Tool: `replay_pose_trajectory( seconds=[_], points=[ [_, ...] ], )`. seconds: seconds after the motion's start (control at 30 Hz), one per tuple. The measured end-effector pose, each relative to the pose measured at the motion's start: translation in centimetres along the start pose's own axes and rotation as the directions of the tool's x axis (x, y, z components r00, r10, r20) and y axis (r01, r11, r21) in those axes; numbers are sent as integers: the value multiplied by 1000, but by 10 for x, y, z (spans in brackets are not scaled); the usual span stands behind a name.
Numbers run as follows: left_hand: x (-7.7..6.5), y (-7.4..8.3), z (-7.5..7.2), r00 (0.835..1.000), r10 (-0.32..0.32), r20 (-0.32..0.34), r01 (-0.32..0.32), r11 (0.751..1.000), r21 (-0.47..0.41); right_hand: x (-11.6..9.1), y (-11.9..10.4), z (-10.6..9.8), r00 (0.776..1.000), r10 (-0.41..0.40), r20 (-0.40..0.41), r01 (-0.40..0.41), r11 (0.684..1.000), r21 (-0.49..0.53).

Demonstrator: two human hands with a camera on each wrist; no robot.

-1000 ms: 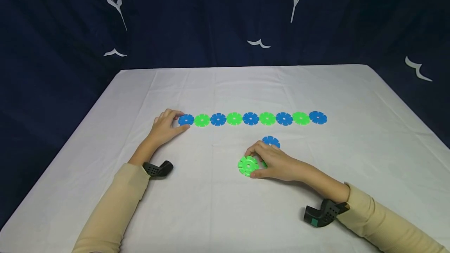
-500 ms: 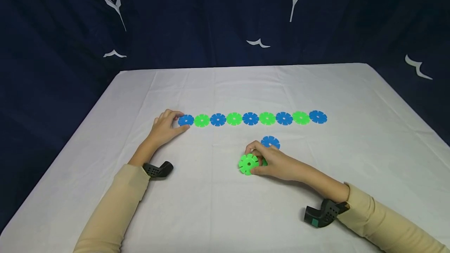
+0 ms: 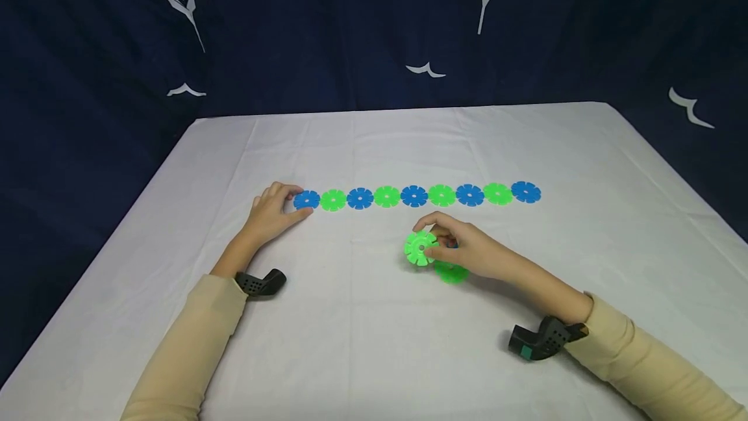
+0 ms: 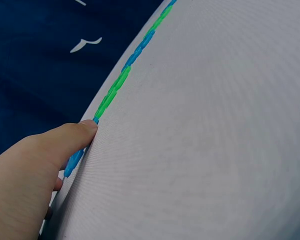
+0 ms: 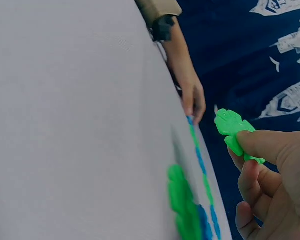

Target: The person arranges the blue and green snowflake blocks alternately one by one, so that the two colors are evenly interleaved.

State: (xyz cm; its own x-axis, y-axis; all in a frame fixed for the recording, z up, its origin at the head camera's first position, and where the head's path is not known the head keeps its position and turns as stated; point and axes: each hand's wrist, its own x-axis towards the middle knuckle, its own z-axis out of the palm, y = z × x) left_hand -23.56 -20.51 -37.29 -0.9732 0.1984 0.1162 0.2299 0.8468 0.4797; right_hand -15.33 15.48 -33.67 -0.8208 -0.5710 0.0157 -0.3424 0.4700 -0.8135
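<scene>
A straight row of flat, notched interlocking discs, alternating blue and green, lies across the white table. At its left end my left hand (image 3: 269,216) holds the end blue disc (image 3: 306,199) by its edges, thumb on the near side and a finger on the far side. My right hand (image 3: 479,252) pinches a green disc (image 3: 416,251) between thumb and fingers, tilted and raised off the cloth in front of the row. Beneath that hand another green disc (image 3: 451,273) lies on the table. A loose blue disc (image 5: 204,222), mostly hidden in the head view, lies beside it.
White cloth (image 3: 350,343) covers the table. A dark blue curtain (image 3: 327,31) with pale printed shapes hangs behind it. Each wrist wears a black camera, one by the left sleeve (image 3: 187,343) and one by the right sleeve (image 3: 643,356).
My right hand has lifted the green disc and carried it slightly away from me, uncovering the green disc on the table and covering the loose blue one. My left hand stays put.
</scene>
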Motion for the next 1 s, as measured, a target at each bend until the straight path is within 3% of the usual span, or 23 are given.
replay_pose_trajectory(
  seconds=[0.3,0.6,0.7,1.0],
  points=[
    [0,-1,-1,1000,8,-3,-8,1000,-4,0,1,-35,990,36,-138,-48,995,-85],
    [-1,0,0,1000,3,2,-3,1000,-6,-6,8,-65,970,61,-235,-76,996,-53],
    [-1,0,0,1000,0,3,0,1000,-6,-7,12,-74,953,87,-292,-110,992,-61],
    [-1,0,1,1000,1,0,-1,1000,2,-11,31,-99,861,205,-466,-229,973,5]
  ],
)
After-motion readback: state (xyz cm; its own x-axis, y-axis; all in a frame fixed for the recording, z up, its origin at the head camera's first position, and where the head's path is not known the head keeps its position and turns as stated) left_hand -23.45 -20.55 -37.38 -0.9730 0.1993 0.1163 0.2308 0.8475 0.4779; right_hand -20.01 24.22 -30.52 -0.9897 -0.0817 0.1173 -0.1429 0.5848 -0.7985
